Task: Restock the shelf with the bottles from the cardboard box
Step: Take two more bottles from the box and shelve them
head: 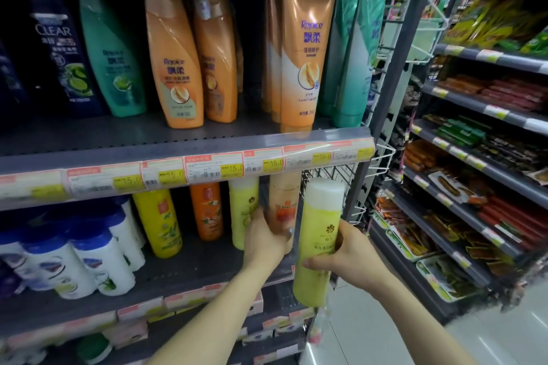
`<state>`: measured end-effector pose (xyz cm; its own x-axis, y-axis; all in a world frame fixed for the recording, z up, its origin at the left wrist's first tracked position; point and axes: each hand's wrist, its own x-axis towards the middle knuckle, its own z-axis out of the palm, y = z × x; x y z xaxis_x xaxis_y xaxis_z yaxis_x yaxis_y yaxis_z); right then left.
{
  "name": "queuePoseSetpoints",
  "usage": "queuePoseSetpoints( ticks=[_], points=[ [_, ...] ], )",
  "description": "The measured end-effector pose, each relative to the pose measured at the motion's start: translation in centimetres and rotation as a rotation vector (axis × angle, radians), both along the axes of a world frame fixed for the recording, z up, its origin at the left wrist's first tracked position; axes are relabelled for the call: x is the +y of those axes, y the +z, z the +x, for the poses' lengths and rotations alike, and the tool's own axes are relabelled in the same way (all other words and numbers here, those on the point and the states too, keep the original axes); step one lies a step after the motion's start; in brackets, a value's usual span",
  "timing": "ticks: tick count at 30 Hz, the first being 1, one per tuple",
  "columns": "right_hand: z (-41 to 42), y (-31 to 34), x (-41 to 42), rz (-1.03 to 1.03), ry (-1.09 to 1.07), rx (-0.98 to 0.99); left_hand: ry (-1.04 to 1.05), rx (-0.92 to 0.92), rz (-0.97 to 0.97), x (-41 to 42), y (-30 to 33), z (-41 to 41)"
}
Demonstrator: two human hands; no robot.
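Your right hand (353, 258) wraps the yellow bottle (318, 234) mid-body; left hand (267, 238) clasps the tan bottle (283, 207). Rigid, glossy, probably slippery: grip the waist.

Just one view here, from a head-worn wide-angle camera looking forward and a bit down at a store shelf (184, 154), close up. The shelf's price-tag edge runs across the middle and bends with the lens. Both forearms come in from the bottom, so the left hand (264, 243) and right hand (350, 255) sit low and centre-right, very near the lens. Off to the right the view catches a second rack (474, 115) across the aisle and a patch of floor (444, 344).
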<state>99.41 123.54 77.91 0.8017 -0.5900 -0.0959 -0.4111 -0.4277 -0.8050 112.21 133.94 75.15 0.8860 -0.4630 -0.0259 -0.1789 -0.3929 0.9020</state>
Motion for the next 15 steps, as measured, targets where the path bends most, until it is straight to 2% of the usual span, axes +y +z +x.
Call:
queuePoseSetpoints(
  ticks=[4, 9, 15],
  points=[
    [1.1, 0.2, 1.9, -0.018, 0.006, -0.034, 0.006, 0.017, 0.028, 5.4, -1.1, 0.3],
    [4.2, -0.4, 5.9, -0.004, 0.029, -0.137, -0.019, 0.009, 0.179, 12.9, -1.5, 3.5],
    [9.0, -3.9, 9.6, -0.055, -0.161, -0.191, -0.095, 0.010, 0.246, 17.7, -1.5, 5.5]
  ],
)
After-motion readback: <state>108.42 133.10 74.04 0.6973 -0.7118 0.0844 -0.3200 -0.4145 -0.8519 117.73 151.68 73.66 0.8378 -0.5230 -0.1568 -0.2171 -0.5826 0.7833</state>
